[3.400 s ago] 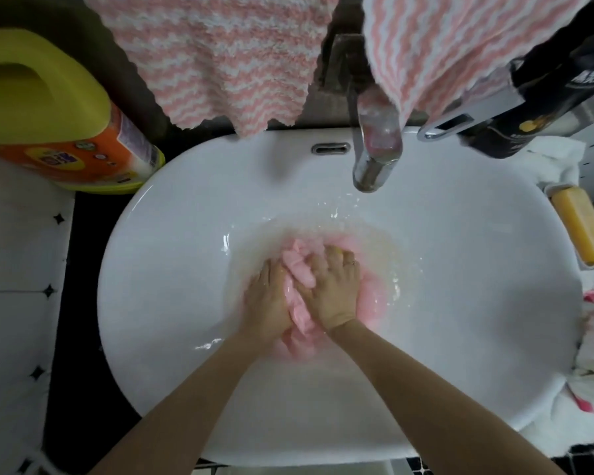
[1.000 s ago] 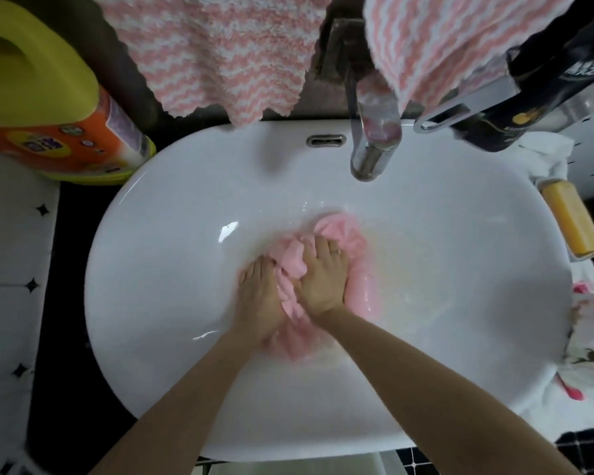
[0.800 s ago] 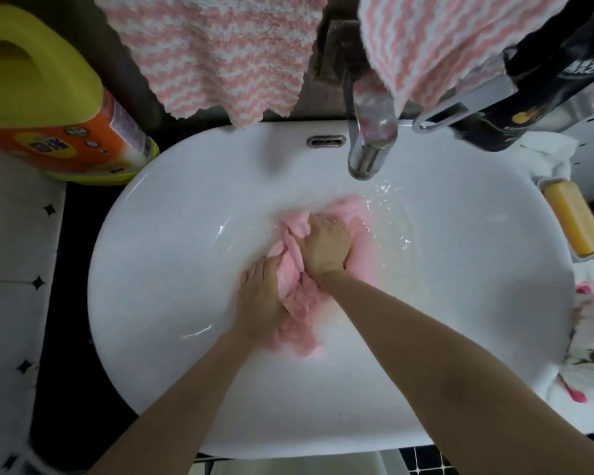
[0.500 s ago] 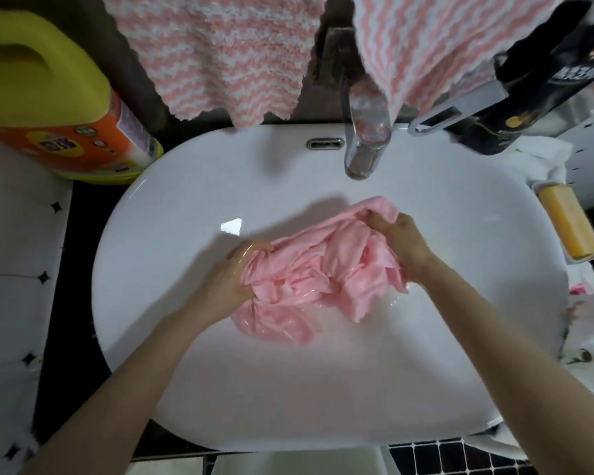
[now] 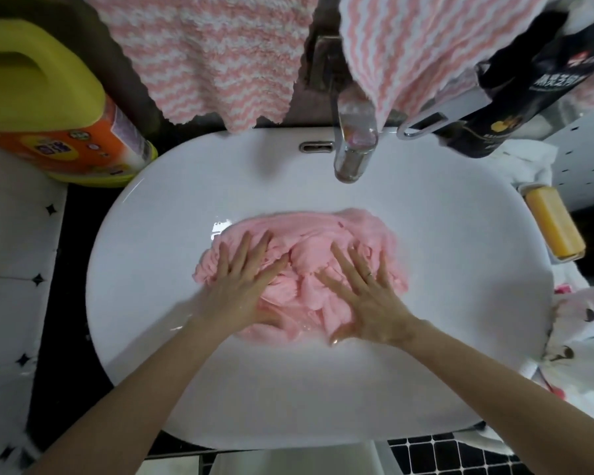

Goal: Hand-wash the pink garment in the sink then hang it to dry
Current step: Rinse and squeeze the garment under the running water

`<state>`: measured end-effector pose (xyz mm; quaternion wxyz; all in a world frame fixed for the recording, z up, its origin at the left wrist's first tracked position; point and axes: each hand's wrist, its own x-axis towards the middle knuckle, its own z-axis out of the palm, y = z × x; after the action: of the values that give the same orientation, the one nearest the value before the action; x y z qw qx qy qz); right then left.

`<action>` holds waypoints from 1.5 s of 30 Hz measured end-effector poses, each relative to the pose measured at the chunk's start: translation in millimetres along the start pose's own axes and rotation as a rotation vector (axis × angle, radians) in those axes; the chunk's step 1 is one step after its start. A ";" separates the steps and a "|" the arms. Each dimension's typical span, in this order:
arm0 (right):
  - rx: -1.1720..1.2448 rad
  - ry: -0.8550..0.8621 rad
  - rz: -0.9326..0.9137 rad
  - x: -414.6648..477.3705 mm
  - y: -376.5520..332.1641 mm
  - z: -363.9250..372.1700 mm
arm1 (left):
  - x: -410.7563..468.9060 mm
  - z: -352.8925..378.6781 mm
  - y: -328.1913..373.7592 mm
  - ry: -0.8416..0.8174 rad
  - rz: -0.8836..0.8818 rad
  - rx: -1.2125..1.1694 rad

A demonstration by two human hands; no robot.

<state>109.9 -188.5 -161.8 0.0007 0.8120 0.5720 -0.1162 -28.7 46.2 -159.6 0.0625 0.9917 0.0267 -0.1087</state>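
Wet, crumpled pink fabric garment [image 5: 306, 262], spread low in the white oval ceramic sink [image 5: 144, 269] beneath the chrome tap [image 5: 352, 156]; left hand [image 5: 242, 282] and right hand [image 5: 366, 293] flat, fingers splayed, pressing it down, likely to push water through

white sink [image 5: 151, 303] holds crumpled pink garment [image 5: 306, 248].

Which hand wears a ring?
The right hand, with a ring on one finger; the left hand, also flat on the pink garment, has none.
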 end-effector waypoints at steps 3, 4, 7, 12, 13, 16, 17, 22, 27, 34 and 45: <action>0.062 -0.117 0.040 12.3 4.8 9.4 | 3.8 1.0 1.9 -0.116 0.031 0.013; 0.077 -0.130 0.051 14.7 6.7 9.8 | 5.5 1.7 2.6 -0.086 0.053 0.016; 0.150 -0.008 0.050 16.4 5.7 7.6 | 3.4 5.5 8.0 -0.028 0.097 -0.081; 0.336 0.090 0.113 17.1 -10.9 -22.1 | -1.7 -16.7 18.5 0.018 0.011 -0.509; 0.401 0.065 0.176 17.8 -11.6 -31.9 | -2.2 -26.5 19.1 -0.102 -0.020 -0.738; 0.856 -0.158 0.475 19.2 -7.6 -59.0 | -2.0 -35.1 15.9 -0.011 -0.235 -1.000; 1.090 -0.177 0.562 21.9 -5.1 -63.2 | -1.2 -35.6 15.6 0.070 -0.300 -1.030; 1.500 -0.192 0.811 35.7 9.3 -58.2 | 11.9 -41.2 15.9 0.082 -0.612 -1.507; 0.686 -0.079 0.931 38.8 14.5 -49.4 | 16.7 -33.2 16.3 0.113 -0.738 -0.710; 0.813 0.048 0.675 74.1 -14.2 -42.5 | 49.0 -11.1 19.7 0.150 -0.344 -0.566; 1.037 0.083 0.639 6.2 -17.4 -59.2 | 4.3 -37.0 55.5 0.269 -0.263 -0.714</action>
<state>106.8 -168.8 -103.1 -0.3823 0.8417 0.1687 -0.3420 -12.9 -3.8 -118.2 0.3846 0.9012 0.1974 0.0312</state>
